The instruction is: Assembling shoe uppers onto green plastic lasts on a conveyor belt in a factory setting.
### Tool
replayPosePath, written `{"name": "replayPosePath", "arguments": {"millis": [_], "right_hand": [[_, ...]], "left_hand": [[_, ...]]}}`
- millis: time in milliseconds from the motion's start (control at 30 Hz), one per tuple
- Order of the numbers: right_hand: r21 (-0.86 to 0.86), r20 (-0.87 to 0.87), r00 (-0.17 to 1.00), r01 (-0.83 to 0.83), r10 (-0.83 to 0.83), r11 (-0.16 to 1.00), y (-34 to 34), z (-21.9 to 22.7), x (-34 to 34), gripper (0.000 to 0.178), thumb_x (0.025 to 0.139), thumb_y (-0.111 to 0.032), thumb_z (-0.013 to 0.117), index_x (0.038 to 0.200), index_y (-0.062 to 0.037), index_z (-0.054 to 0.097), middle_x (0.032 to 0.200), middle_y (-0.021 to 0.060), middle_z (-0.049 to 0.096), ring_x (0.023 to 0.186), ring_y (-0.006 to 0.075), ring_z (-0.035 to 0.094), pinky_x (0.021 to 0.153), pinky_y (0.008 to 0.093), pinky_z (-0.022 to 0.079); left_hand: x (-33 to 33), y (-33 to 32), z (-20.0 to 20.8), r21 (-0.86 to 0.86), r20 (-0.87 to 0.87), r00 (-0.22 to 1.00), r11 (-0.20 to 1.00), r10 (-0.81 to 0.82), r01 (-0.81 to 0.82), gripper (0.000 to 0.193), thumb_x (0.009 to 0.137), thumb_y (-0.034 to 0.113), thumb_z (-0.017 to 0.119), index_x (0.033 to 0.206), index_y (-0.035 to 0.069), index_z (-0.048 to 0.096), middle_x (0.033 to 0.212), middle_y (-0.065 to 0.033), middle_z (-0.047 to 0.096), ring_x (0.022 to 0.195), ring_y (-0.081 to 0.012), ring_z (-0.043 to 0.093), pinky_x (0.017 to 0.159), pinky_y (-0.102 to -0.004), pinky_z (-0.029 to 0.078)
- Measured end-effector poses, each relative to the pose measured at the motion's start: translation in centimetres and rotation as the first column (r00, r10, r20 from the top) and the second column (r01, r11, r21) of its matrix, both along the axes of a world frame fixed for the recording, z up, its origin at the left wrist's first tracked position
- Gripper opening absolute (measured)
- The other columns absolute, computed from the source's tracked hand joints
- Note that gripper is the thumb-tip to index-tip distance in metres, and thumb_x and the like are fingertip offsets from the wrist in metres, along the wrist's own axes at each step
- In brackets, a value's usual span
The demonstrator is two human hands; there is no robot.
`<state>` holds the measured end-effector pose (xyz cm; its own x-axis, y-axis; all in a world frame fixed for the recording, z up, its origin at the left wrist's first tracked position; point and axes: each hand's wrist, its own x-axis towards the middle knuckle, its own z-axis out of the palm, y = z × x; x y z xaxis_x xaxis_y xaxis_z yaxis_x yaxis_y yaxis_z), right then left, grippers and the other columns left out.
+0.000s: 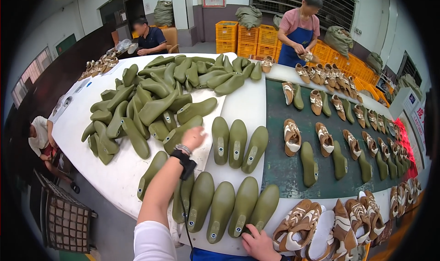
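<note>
My left hand reaches across the white table to the near side of a heap of green shoe lasts. Its fingers are curled over one green last, partly hidden beneath the hand. A black strap and bracelets circle that wrist. At the table's near edge, my right hand has its fingers apart, the tips touching the heel end of a green last. That last is the rightmost of a near row beside another last. Beyond this row, three lasts lie side by side.
On the right, a dark green belt carries brown-and-white shoes paired with lasts. More shoes crowd the near right edge. One person handles a shoe across the table; another person sits far left. Orange crates stand behind.
</note>
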<state>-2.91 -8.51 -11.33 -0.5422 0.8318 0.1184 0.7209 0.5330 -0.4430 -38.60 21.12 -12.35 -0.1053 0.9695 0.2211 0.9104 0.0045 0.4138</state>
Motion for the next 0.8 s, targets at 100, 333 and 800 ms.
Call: {"name": "replayPosePath", "arguments": {"millis": [100, 333, 800], "right_hand": [[-0.014, 0.003, 1.000, -0.002, 0.002, 1.000, 0.3, 0.0, -0.4, 0.023, 0.076, -0.013, 0.063, 0.099, -0.0116, 0.059, 0.122, 0.0095, 0.052, 0.082, 0.0305, 0.056, 0.062, 0.0377, 0.051], [-0.012, 0.018, 1.000, 0.011, -0.011, 1.000, 0.7, -0.8, -0.8, 0.024, 0.077, -0.013, 0.064, 0.100, -0.0117, 0.059, 0.123, 0.0099, 0.052, 0.082, 0.0317, 0.055, 0.063, 0.0386, 0.050], [-0.091, 0.065, 0.998, 0.015, -0.010, 0.996, 1.4, -0.3, -0.7, 0.023, 0.079, -0.016, 0.064, 0.101, -0.0129, 0.059, 0.124, 0.0094, 0.052, 0.072, 0.0309, 0.057, 0.057, 0.0398, 0.049]], "left_hand": [[-6.6, -0.7, -0.3, 0.071, -0.332, 0.836, 0.895, 0.437, -0.440, 0.020, 0.080, 0.019, 0.060, 0.092, 0.004, 0.066, 0.100, -0.0154, 0.067, 0.093, -0.0300, 0.065, 0.077, -0.0481, 0.052], [-5.6, -1.1, 1.2, -0.417, -0.143, 0.973, 0.880, 0.183, -0.227, 0.050, 0.064, 0.040, 0.072, 0.090, -0.003, 0.069, 0.095, -0.0227, 0.066, 0.090, -0.0337, 0.065, 0.081, -0.0386, 0.052], [-11.0, 10.4, -4.2, -0.060, -0.007, 0.950, 0.948, 0.312, -0.311, 0.034, 0.077, 0.017, 0.060, 0.107, -0.001, 0.056, 0.114, -0.0244, 0.056, 0.104, -0.0387, 0.057, 0.088, -0.0450, 0.047]]}}
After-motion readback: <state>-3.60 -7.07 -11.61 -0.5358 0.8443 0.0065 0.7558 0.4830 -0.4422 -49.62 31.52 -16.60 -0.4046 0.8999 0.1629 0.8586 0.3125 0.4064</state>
